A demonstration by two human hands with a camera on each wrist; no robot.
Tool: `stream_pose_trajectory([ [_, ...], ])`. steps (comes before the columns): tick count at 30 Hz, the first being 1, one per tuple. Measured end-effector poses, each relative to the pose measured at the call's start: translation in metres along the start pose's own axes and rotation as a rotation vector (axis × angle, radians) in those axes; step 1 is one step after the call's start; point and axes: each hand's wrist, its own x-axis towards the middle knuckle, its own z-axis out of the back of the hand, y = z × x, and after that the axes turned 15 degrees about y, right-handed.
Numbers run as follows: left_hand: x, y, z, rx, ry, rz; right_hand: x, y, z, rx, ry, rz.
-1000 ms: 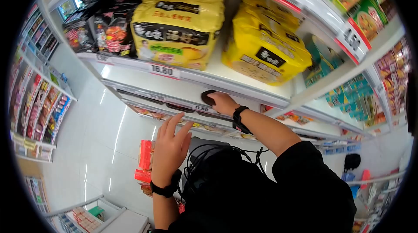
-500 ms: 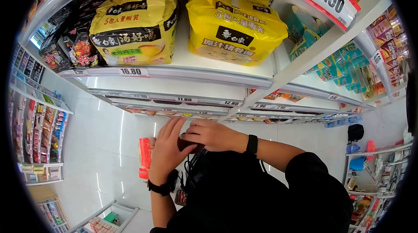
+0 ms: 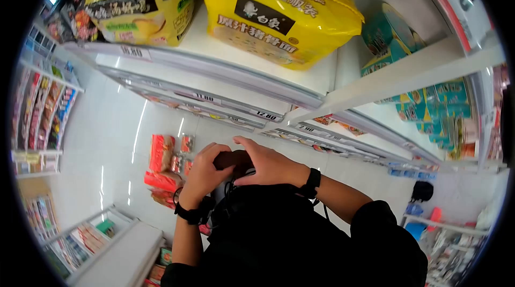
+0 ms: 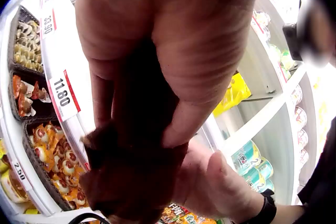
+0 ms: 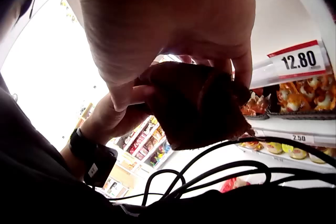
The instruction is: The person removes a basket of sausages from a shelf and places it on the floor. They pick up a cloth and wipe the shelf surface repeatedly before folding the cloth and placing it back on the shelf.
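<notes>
A dark brown, soft-looking item (image 3: 234,159) with a ragged edge is between both hands, in front of the torso. My left hand (image 3: 206,174) grips its left end between thumb and fingers; in the left wrist view the brown item (image 4: 131,176) hangs below that hand (image 4: 168,50). Around the right end is my right hand (image 3: 279,166), its thumb and fingers set apart in a C. Fingers (image 5: 242,71) of that hand curve against the edge of the item (image 5: 191,103) in the right wrist view. What the item is, I cannot tell.
Shelving (image 3: 214,75) with yellow noodle packs (image 3: 279,13) and teal cups (image 3: 389,35) stands ahead. Red packages (image 3: 162,153) lie on the floor (image 3: 115,142) at left. Black cables (image 5: 210,166) loop near the torso. Another shelf unit (image 3: 43,110) stands far left.
My right hand has come back from the lower shelf with the brown item to meet my left hand, which now grips it. The head view has shifted, bringing the red packages further into sight.
</notes>
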Motion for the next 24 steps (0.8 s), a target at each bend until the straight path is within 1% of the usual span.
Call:
stream_pose_trajectory([
  [1, -0.002, -0.003, -0.008, -0.018, -0.018, -0.023, -0.004, -0.008, 0.000, 0.070, 0.068, -0.036],
  [2, -0.004, -0.004, -0.016, -0.034, -0.042, -0.045, -0.005, -0.021, -0.004, -0.073, 0.033, -0.033],
  [3, -0.005, -0.004, -0.024, -0.044, -0.078, -0.016, -0.006, -0.030, -0.004, -0.076, 0.078, -0.022],
  [5, -0.008, -0.002, -0.041, -0.080, -0.142, -0.033, -0.003, -0.044, -0.004, -0.333, -0.050, 0.164],
  [6, -0.011, -0.003, -0.045, -0.077, -0.154, 0.001, 0.001, -0.051, -0.008, -0.260, -0.079, 0.189],
  [7, -0.014, -0.002, -0.051, -0.087, -0.191, 0.027, 0.003, -0.055, -0.010, -0.261, -0.034, 0.204],
  [9, -0.021, 0.006, -0.066, -0.323, -0.298, 0.061, 0.009, -0.061, -0.011, 0.325, 0.230, -0.025],
  [10, -0.025, 0.009, -0.072, -0.456, -0.339, 0.113, 0.012, -0.066, -0.012, 0.256, 0.215, -0.002],
  [11, -0.027, 0.011, -0.075, -0.462, -0.441, 0.162, 0.017, -0.074, -0.016, 0.471, 0.257, -0.030],
  [13, -0.025, 0.037, -0.088, -0.829, -0.575, 0.136, 0.024, -0.080, -0.023, 0.682, 0.228, -0.087],
  [14, -0.024, 0.049, -0.097, -0.928, -0.664, 0.141, 0.028, -0.086, -0.029, 0.873, 0.205, -0.142],
  [15, -0.020, 0.069, -0.107, -0.940, -0.700, 0.145, 0.033, -0.094, -0.035, 0.860, 0.238, -0.155],
  [16, -0.015, 0.092, -0.118, -1.175, -0.745, 0.232, 0.040, -0.107, -0.043, 0.988, 0.206, -0.232],
  [17, -0.014, 0.119, -0.139, -1.440, -0.799, 0.330, 0.047, -0.128, -0.051, 1.111, 0.182, -0.348],
  [18, -0.013, 0.116, -0.135, -1.456, -0.828, 0.342, 0.052, -0.134, -0.053, 1.096, 0.216, -0.350],
  [19, -0.009, 0.132, -0.145, -1.476, -0.847, 0.349, 0.056, -0.144, -0.056, 1.089, 0.232, -0.374],
  [21, 0.004, 0.175, -0.173, -1.599, -0.718, 0.343, 0.058, -0.168, -0.067, 1.043, 0.160, -0.572],
  [22, 0.009, 0.182, -0.177, -1.641, -0.675, 0.369, 0.056, -0.183, -0.073, 1.022, 0.152, -0.596],
  [23, 0.016, 0.193, -0.185, -1.674, -0.686, 0.374, 0.050, -0.197, -0.076, 1.009, 0.161, -0.629],
  [24, 0.022, 0.205, -0.196, -1.652, -0.621, 0.338, 0.042, -0.206, -0.079, 0.940, 0.185, -0.611],
])
